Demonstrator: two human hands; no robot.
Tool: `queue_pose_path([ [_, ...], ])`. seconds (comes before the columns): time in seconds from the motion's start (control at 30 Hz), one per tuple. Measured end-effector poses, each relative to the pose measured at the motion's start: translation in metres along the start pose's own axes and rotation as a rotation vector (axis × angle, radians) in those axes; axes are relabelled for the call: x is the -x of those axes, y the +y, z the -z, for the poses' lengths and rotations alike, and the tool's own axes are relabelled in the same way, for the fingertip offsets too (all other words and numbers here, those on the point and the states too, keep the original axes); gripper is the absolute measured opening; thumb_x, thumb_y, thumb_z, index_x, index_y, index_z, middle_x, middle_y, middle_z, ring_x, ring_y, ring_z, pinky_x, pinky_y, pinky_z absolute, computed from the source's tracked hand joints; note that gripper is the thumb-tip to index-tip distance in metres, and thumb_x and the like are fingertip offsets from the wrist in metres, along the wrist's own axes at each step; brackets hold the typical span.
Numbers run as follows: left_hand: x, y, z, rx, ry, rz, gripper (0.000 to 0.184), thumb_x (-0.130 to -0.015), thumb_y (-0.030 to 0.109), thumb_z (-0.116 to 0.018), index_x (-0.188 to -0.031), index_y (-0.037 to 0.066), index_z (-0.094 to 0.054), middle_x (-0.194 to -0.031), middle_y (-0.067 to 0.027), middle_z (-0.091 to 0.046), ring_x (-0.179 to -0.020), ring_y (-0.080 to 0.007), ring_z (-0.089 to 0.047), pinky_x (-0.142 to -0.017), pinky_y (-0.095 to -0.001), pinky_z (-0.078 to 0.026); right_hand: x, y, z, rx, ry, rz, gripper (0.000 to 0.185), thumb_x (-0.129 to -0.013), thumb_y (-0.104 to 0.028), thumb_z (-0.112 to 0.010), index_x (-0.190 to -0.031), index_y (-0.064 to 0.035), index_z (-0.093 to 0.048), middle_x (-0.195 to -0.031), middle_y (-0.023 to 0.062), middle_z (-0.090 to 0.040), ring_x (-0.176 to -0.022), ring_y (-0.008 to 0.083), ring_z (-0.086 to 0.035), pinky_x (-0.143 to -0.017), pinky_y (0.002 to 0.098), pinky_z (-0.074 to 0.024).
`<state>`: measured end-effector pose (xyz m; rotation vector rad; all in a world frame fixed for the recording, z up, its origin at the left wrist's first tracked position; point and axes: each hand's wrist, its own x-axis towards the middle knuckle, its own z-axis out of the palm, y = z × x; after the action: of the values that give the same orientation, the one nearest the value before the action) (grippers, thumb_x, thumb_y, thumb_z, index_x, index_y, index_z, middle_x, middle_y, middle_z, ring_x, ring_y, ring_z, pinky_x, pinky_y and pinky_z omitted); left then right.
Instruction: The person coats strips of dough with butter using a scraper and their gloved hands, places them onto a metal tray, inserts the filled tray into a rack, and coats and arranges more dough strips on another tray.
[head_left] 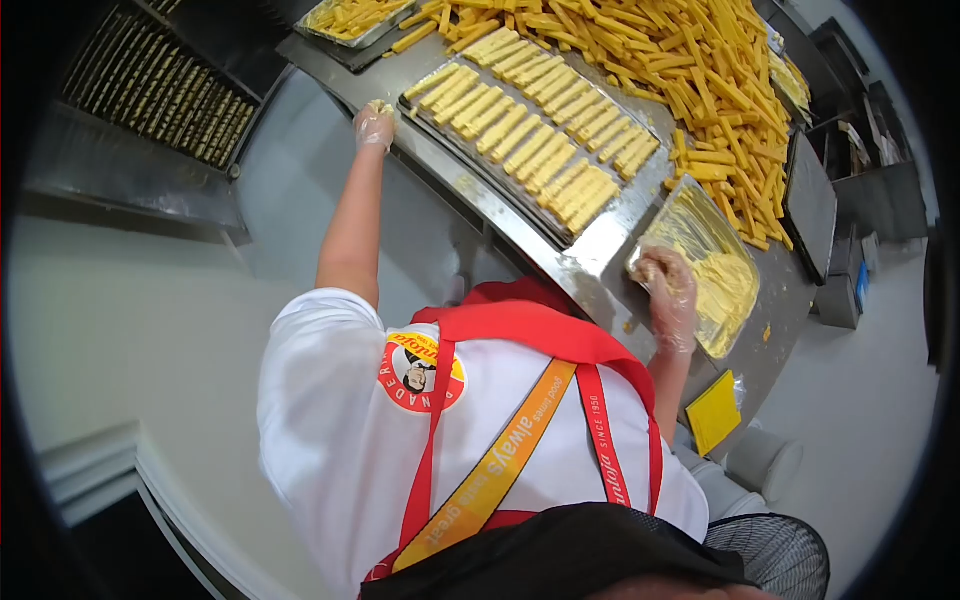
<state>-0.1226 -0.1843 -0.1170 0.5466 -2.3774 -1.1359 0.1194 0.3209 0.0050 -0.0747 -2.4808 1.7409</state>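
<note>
My left hand [374,128], in a clear plastic glove, is at the table's near edge, just left of a baking tray [478,163]. Its fingers are curled, with a pale yellow smear at their tips; what they hold, if anything, is hidden. Rows of pale-coated yellow sticks [540,150] lie on that tray. Also gloved, my right hand [670,295] is closed at the near left rim of a shallow metal pan [722,345]. Smears cover its fingers, and I cannot make out what is in them. Soft yellow paste [722,280] coats the pan's floor, thickest at its near end.
A large heap of plain yellow sticks [700,70] covers the back of the steel table [600,262]. Another filled tray [350,22] stands far left. A rack [160,85] of trays is at left. A dark tray [808,205] and yellow pad [713,412] lie right.
</note>
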Motion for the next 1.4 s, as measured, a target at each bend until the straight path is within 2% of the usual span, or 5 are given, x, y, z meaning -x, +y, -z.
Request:
queue_pose_path([
  [0.5, -0.109, -0.018, -0.040, -0.944, -0.776, -0.711, 0.016, -0.075, 0.009, -0.064, -0.088, 0.003, -0.070, -0.091, -0.0162, -0.069, -0.087, -0.0294, -0.067, -0.075, -0.0381, -0.054, -0.030, 0.050, -0.143, -0.165, 0.320, -0.591, 0.023, -0.086, -0.009, -0.053, -0.102, 0.0069, -0.059, -0.080, 0.0128, -0.061, -0.062, 0.0187, -0.061, -0.055, 0.0308, -0.0516],
  [0.7, -0.089, 0.020, 0.000, 0.685, -0.832, 0.627, 0.016, -0.082, 0.003, -0.050, -0.093, -0.005, -0.057, -0.085, -0.0139, -0.061, -0.075, -0.0260, -0.066, -0.058, -0.0315, -0.055, -0.020, 0.072, -0.138, -0.546, 0.312, -0.480, 0.020, -0.085, -0.005, -0.052, -0.103, 0.0021, -0.058, -0.092, 0.0097, -0.058, -0.071, 0.0170, -0.057, -0.060, 0.0303, -0.0482],
  [0.93, -0.074, 0.008, 0.014, 0.699, -0.991, -0.322, 0.033, -0.079, 0.000, -0.048, -0.111, -0.006, -0.051, -0.100, -0.0153, -0.060, -0.079, -0.0250, -0.064, -0.065, -0.0361, -0.058, -0.006, 0.051, -0.133, -0.957, 0.225, -0.186, 0.015, -0.086, -0.008, -0.057, -0.101, -0.0038, -0.056, -0.095, 0.0023, -0.054, -0.081, 0.0124, -0.048, -0.067, 0.0313, -0.0402],
  [1.0, -0.053, 0.034, 0.050, 1.051, -1.007, 0.559, 0.045, -0.077, 0.000, -0.047, -0.121, -0.009, -0.048, -0.107, -0.0166, -0.061, -0.084, -0.0244, -0.065, -0.069, -0.0373, -0.059, -0.002, 0.035, -0.129, -0.870, 0.269, -0.215, 0.024, -0.086, -0.012, -0.061, -0.108, -0.0032, -0.056, -0.098, 0.0028, -0.057, -0.082, 0.0140, -0.052, -0.071, 0.0326, -0.0436],
  [1.4, -0.047, -0.031, 0.215, 1.440, -0.529, 0.297, 0.050, -0.074, 0.001, -0.060, -0.122, -0.006, -0.048, -0.111, -0.0147, -0.061, -0.092, -0.0231, -0.065, -0.070, -0.0304, -0.058, -0.107, -0.060, -0.192, -0.868, -0.087, 0.034, 0.043, -0.090, -0.024, -0.059, -0.120, 0.0062, -0.050, -0.112, 0.0155, -0.059, -0.096, 0.0237, -0.060, -0.082, 0.0360, -0.0487],
])
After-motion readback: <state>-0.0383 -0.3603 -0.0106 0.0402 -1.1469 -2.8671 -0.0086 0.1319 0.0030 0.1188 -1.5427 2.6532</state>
